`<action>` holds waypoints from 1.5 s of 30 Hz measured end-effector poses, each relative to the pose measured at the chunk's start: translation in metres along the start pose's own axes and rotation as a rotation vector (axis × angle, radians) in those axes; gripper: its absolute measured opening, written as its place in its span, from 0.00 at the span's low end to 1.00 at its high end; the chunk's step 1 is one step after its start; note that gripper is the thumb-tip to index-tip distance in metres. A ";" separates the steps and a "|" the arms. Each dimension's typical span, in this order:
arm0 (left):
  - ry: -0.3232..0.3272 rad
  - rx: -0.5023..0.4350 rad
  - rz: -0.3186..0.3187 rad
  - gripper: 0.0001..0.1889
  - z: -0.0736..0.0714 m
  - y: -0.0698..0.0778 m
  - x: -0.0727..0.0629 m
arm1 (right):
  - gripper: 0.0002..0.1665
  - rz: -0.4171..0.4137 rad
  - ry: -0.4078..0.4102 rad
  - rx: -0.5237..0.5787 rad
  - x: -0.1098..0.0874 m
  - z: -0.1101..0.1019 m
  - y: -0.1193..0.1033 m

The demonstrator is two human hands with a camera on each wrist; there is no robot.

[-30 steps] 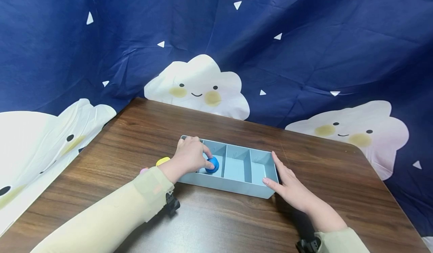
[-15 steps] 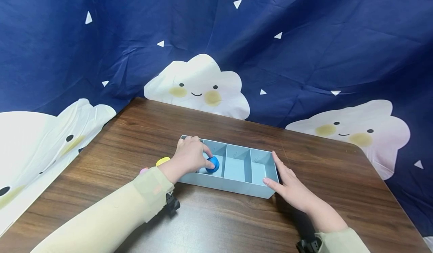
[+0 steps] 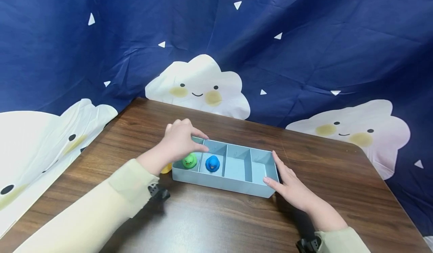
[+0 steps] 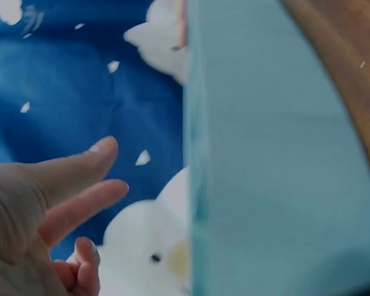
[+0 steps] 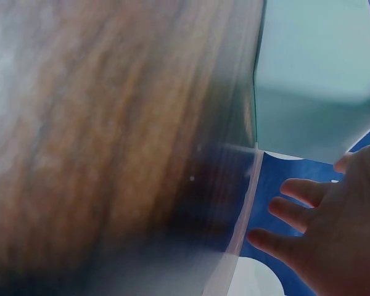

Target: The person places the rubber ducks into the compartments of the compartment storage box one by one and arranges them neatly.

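In the head view, a light blue tray [image 3: 221, 184] with several compartments stands on the table. A green rubber duck [image 3: 190, 161] sits in its leftmost compartment, and a blue rubber duck [image 3: 212, 163] in the one beside it. Over the tray's left end hovers my left hand [image 3: 180, 140], thumb and index finger apart with nothing between them; the left wrist view also shows these fingers [image 4: 80, 169] extended. My right hand [image 3: 292, 187] rests against the tray's right end, its thumb over the near rim and the other fingers straight along the end wall.
A yellow object [image 3: 166, 168] pokes out from behind my left wrist, left of the tray, mostly hidden. The brown wooden table [image 3: 209, 223] reaches back to a blue curtain [image 3: 264, 57] with smiling white clouds.
My left hand has let go of the blue duck and moved up and left, uncovering the green duck. A pink object is now hidden behind the left arm. The right hand stays put.
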State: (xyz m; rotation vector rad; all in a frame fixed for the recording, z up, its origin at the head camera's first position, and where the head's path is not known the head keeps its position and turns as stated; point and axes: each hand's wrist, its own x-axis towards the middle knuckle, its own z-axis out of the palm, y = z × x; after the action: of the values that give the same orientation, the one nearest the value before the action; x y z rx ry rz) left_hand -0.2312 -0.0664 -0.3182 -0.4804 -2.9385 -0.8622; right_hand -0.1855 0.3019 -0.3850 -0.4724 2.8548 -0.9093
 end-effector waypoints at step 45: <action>-0.056 -0.155 0.067 0.16 -0.017 -0.139 -0.052 | 0.51 -0.009 0.001 0.037 0.001 0.004 -0.002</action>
State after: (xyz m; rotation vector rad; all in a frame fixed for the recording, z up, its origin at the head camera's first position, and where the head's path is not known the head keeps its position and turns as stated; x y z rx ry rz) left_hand -0.2251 -0.2005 -0.3829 -0.6176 -2.8987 -1.0903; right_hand -0.1851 0.2984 -0.3870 -0.4814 2.8337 -0.9621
